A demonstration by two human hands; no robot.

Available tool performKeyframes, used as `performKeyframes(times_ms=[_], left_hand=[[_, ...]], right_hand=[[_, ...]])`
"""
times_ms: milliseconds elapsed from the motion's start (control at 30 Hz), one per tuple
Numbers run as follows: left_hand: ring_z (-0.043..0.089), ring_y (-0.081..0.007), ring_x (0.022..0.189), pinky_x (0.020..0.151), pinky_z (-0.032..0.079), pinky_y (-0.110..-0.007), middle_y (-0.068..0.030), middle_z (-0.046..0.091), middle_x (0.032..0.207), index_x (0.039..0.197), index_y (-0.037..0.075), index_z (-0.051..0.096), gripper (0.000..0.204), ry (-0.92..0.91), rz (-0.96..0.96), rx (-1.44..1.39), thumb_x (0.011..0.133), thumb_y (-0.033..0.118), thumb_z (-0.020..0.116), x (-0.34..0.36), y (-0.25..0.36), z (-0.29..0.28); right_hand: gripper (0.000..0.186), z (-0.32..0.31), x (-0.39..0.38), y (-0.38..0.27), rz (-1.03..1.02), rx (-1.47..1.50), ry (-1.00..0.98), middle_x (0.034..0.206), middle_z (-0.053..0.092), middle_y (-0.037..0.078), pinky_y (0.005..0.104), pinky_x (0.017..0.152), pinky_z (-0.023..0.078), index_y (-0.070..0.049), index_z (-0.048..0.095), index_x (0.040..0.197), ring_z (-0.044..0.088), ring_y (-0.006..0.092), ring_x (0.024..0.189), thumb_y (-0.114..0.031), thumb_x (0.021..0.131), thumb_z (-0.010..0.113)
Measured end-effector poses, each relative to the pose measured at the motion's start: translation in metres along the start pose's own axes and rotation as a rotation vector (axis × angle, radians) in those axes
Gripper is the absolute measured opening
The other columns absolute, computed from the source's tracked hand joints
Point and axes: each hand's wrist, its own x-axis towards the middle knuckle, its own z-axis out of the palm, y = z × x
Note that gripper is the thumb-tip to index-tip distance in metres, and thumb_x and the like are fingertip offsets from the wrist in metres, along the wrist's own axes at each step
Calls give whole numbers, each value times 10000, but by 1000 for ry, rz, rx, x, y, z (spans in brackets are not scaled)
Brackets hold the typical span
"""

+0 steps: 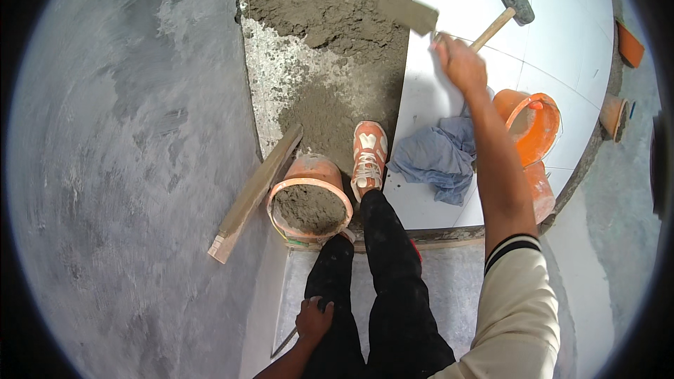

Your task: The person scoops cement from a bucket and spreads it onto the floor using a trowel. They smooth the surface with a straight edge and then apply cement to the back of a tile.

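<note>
My right hand (461, 64) is closed around the handle of a trowel (414, 14), slightly blurred. The blade is smeared with mortar and hangs over the border between the wet mortar bed (330, 0) and the white tiles (428, 84). My left hand (314, 318) rests at my left leg with its fingers curled; what they hold, if anything, is hard to make out. Between the wall and my shoe stands an orange bucket (309, 166) holding grey mortar (312, 209). A mortar-coated wooden board (260, 186) leans beside it.
On the tiles lie a rubber mallet (517, 5), a crumpled blue-grey cloth (439, 158) and a tipped orange bucket (551, 126). A second orange container (540, 193) sits below that bucket. The grey wall (140, 168) runs along the left. My right shoe (368, 158) is on the mortar-strewn strip.
</note>
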Motion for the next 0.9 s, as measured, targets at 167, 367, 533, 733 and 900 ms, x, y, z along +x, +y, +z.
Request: performKeyframes(times_ms=[167, 367, 533, 733, 900], left_hand=[[674, -442, 1185, 1012, 546, -539, -206, 640, 1344, 1352, 109, 671, 572, 8, 12, 25, 954, 520, 683, -4, 7, -9], [680, -441, 1170, 994, 556, -540, -202, 646, 1326, 1340, 106, 676, 568, -5, -46, -5, 947, 515, 694, -14, 8, -9], [684, -437, 1150, 985, 556, -538, -203, 656, 1296, 1313, 98, 692, 553, 29, -5, -45, 941, 506, 706, -9, 4, -6], [687, -442, 1127, 960, 563, -544, -204, 655, 1284, 1289, 90, 701, 539, 31, -2, -43, 936, 497, 718, -10, 12, -2], [688, -450, 1121, 950, 569, -547, -212, 648, 1292, 1292, 91, 699, 545, 55, 29, -38, 934, 502, 721, -11, 9, 1]], right_hand=[[538, -17, 71, 6, 169, 222, -253, 1141, 735, 277, 587, 960, 533, -94, 654, 1270, 680, 497, 1128, -531, 1107, 386], [318, -14, -22, -68, -85, 125, -204, 972, 704, 152, 513, 784, 595, -193, 660, 1229, 735, 370, 904, -450, 1061, 578], [457, 2, 32, -25, -30, -7, -148, 1056, 732, 167, 510, 823, 589, -197, 664, 1366, 737, 365, 961, -521, 1082, 514], [531, -2, 132, 2, 104, 171, -123, 898, 698, 152, 458, 701, 582, -60, 656, 1280, 710, 301, 766, -528, 1104, 478], [642, -40, 128, -52, 349, 609, -570, 759, 634, 123, 361, 471, 545, 95, 614, 1135, 603, 182, 495, -519, 1121, 427]])
